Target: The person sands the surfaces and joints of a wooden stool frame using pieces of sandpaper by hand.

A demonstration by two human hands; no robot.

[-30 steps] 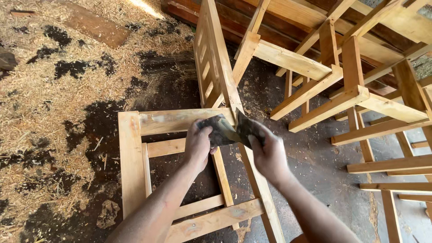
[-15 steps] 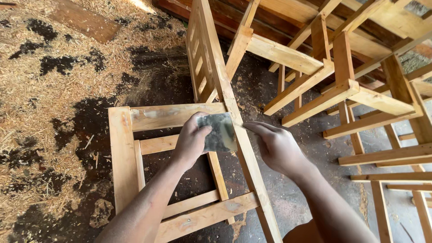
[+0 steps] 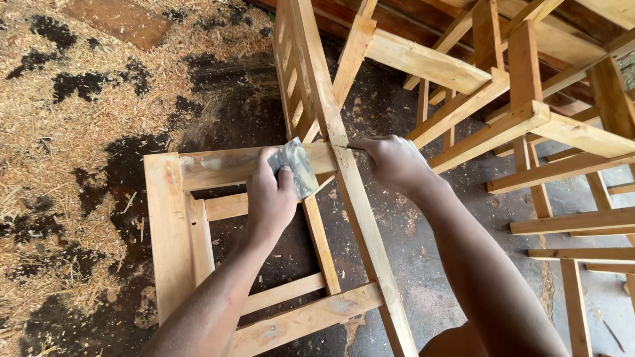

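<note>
sandpaper on the top rail of a bare wooden frame.

i see the grey sandpaper sheet (image 3: 296,166) lying against the frame's top rail (image 3: 225,164), my left hand (image 3: 270,198) closed over its lower edge, fingers curled. my right hand (image 3: 391,160) is bunched at the joint with the long slanted post (image 3: 344,172), fingertips pinched together; what they pinch, i cannot tell. sawdust (image 3: 59,132) covers the floor to the left, more frames (image 3: 529,119) stand right.

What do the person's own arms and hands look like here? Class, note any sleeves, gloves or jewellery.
Both arms are bare from the bottom edge of the picture up to the hands: no sleeves show. The left hand and right hand wear no gloves, and no watch, bracelet or ring can be seen. Fine pale dust seems to coat the left forearm.
</note>
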